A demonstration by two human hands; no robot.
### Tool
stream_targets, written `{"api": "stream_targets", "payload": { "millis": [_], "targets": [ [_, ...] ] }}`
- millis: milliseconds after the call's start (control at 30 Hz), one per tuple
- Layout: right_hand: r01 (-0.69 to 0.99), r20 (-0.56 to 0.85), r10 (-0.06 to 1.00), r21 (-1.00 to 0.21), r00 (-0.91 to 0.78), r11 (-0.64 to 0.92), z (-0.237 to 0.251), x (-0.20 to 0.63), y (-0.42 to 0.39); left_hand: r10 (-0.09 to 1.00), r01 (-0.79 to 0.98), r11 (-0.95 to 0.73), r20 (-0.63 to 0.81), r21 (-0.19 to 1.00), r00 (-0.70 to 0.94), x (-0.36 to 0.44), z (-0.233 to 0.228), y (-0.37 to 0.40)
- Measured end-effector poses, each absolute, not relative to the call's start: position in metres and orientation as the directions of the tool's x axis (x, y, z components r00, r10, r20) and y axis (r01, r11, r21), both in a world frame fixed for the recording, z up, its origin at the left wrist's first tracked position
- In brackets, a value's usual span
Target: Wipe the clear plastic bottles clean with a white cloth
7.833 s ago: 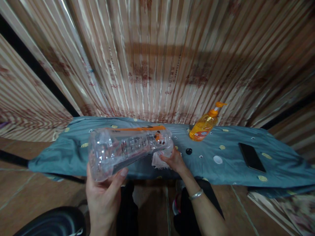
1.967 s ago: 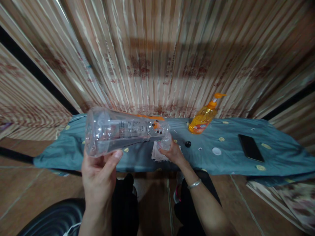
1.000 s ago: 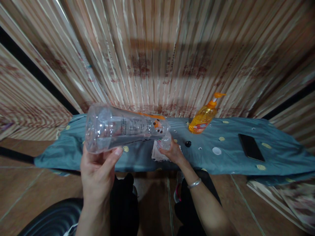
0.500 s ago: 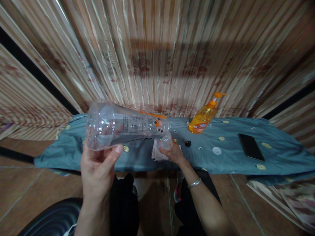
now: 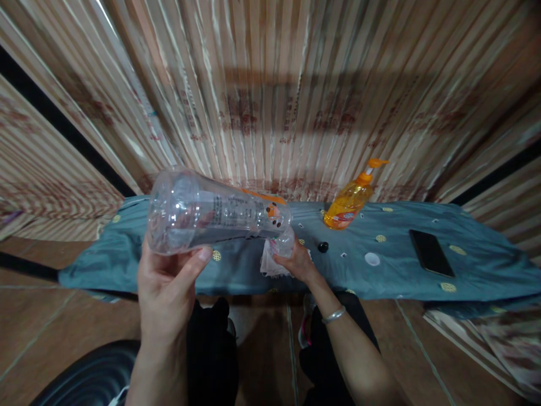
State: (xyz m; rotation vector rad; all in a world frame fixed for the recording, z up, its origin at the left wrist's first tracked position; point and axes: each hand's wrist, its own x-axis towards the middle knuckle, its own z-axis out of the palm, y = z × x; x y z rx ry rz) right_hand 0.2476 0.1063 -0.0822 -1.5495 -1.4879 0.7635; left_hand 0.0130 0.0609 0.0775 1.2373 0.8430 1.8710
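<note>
A clear plastic bottle (image 5: 203,211) with dark print and an orange marking lies nearly level in the air above the cloth-covered surface. Its wide base is at the left, where my left hand (image 5: 169,287) grips it from below with the thumb along the near side. At the narrow right end, my right hand (image 5: 298,260) has its fingers closed around the neck; those fingers are partly hidden. Just beneath that hand, a pale crumpled cloth (image 5: 270,264) rests on the blue-green fabric. A small black cap (image 5: 323,247) lies to the right of the right hand.
An orange pump bottle (image 5: 349,203) stands at the back of the blue-green covered surface (image 5: 401,287). Farther right lies a black phone (image 5: 431,254). Striped curtains (image 5: 270,113) hang behind, with dark poles at both sides. A black round stool (image 5: 93,378) is at the lower left.
The bottle has turned slightly about its length, and its base end has risen a little. Both hands keep their hold; the other things stay where they were.
</note>
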Motion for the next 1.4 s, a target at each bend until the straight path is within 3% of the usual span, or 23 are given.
{"api": "stream_targets", "payload": {
  "millis": [1400],
  "targets": [
    [0.474, 0.134, 0.985, -0.878, 0.113, 0.065, -0.081, 0.246, 0.105, 0.831, -0.181, -0.550, 0.511, 0.816, -0.222, 0.006, 0.092, 0.071]
  ]
}}
